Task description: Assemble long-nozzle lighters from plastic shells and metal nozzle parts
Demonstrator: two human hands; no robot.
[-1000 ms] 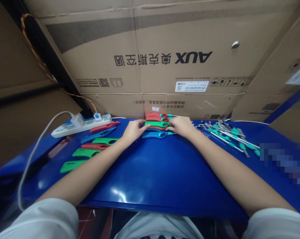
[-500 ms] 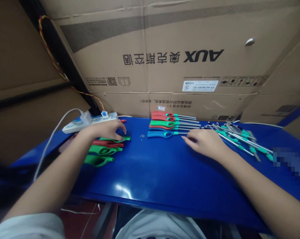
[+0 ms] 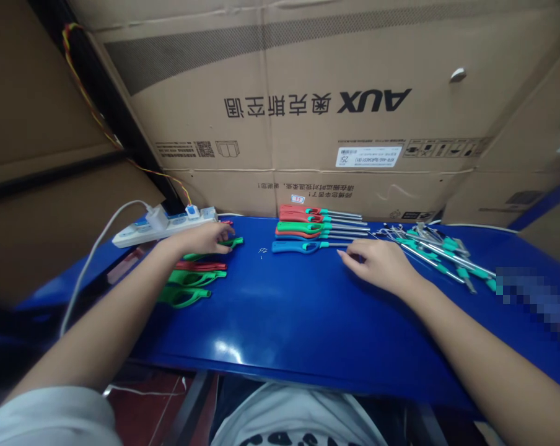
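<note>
On the left of the table, my left hand (image 3: 210, 238) has its fingers curled round a green lighter handle (image 3: 237, 242), whose narrow end sticks out to the right. Nearer me lie a red handle (image 3: 205, 267) and more green handles (image 3: 187, 296), all without rods. My right hand (image 3: 373, 259) is half closed by the rod end of a blue lighter (image 3: 292, 247), thumb and fingertips close together. Whether it grips that rod is hidden. Behind the blue one, several finished-looking lighters (image 3: 303, 227) in red, green and blue lie in a row, rods to the right.
A loose heap of metal rods with teal parts and wires (image 3: 440, 251) lies to the right. At the back left is a white power strip (image 3: 168, 226) with plugs and cables. A large cardboard sheet (image 3: 280, 136) stands behind the blue table (image 3: 289, 322).
My left hand has closed on the green handle and shifted it slightly away from the other handles, its narrow end rising. My right hand has stayed almost in place. The view has shifted slightly.
</note>
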